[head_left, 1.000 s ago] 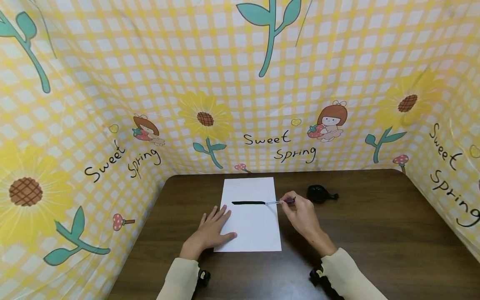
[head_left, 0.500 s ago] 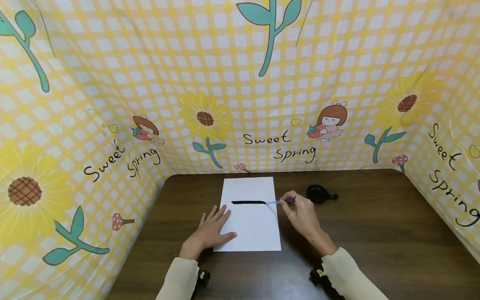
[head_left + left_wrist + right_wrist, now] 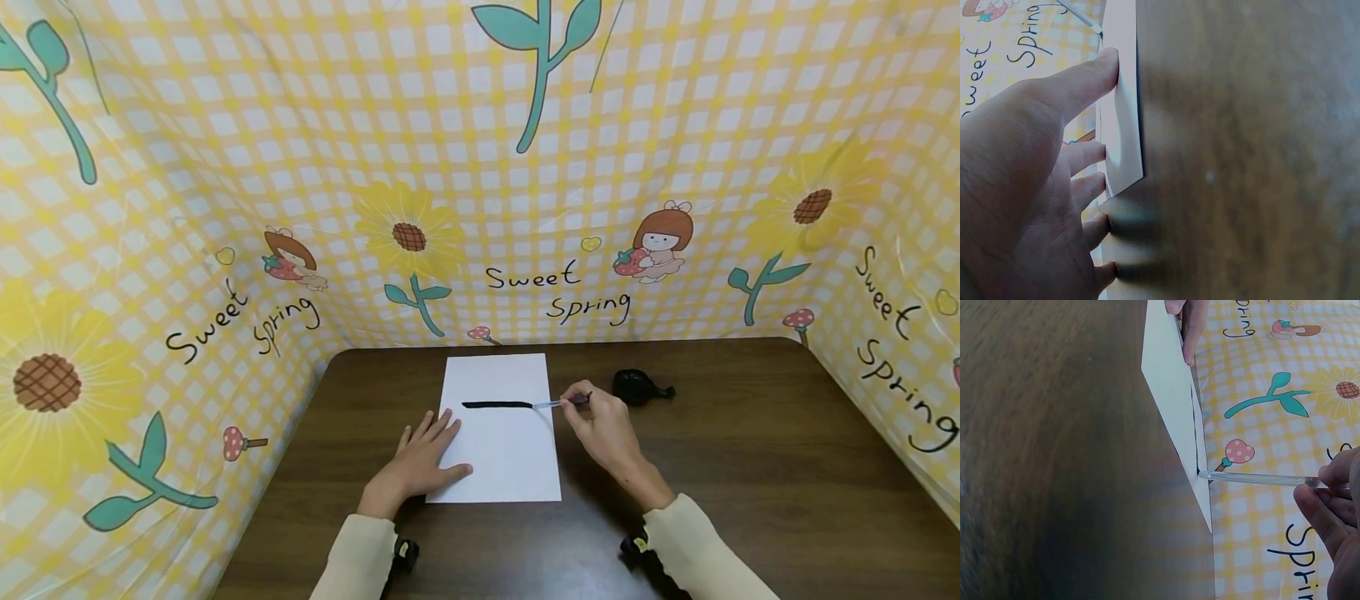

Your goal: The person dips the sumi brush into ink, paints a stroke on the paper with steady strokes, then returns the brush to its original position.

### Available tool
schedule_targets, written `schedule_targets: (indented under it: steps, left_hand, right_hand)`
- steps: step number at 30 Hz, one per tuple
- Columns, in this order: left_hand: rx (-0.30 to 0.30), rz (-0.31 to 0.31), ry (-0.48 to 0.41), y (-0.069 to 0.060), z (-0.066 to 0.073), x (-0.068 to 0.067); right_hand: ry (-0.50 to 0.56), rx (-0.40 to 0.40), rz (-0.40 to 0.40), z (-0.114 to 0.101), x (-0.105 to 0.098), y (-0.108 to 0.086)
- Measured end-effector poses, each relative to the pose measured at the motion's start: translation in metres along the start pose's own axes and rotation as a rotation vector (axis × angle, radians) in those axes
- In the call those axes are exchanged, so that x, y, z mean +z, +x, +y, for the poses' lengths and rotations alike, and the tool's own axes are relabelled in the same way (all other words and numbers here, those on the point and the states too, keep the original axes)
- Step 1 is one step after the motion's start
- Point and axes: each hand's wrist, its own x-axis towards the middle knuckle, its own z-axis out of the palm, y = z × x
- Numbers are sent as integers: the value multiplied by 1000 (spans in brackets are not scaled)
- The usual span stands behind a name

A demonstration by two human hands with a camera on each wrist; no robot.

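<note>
A white sheet of paper [image 3: 498, 450] lies on the table, with a thick black line [image 3: 497, 405] running across its upper half. My left hand [image 3: 420, 462] rests on the sheet's left edge, fingers spread and thumb out; the left wrist view shows its thumb [image 3: 1085, 81] on the paper. In my right hand [image 3: 606, 425] I pinch a clear, pen-shaped stick [image 3: 1254, 479] with a dark rear end between thumb and fingers. The stick is held low and slanted, its tip at the right end of the line. The exact kind of stick cannot be told.
A black, round-bodied object with a short neck [image 3: 637, 387] lies right of the paper, beyond my right hand. The brown wooden table [image 3: 750, 467] ends at a yellow checked cloth [image 3: 510, 208] hanging behind it and at both sides.
The stick's tip has crept slightly to the right, and the black line has grown a little at that end. My left hand stays in place on the paper.
</note>
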Motion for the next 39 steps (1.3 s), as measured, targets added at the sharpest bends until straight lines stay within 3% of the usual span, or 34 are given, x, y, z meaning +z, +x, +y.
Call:
schedule_targets:
  steps: [20, 39]
  left_hand:
    - [-10, 3, -3, -1, -2, 3]
    - [0, 6, 0, 1, -2, 2]
  right_hand:
    - [0, -21, 15, 2, -6, -2]
    - [-66, -119, 70, -1, -25, 4]
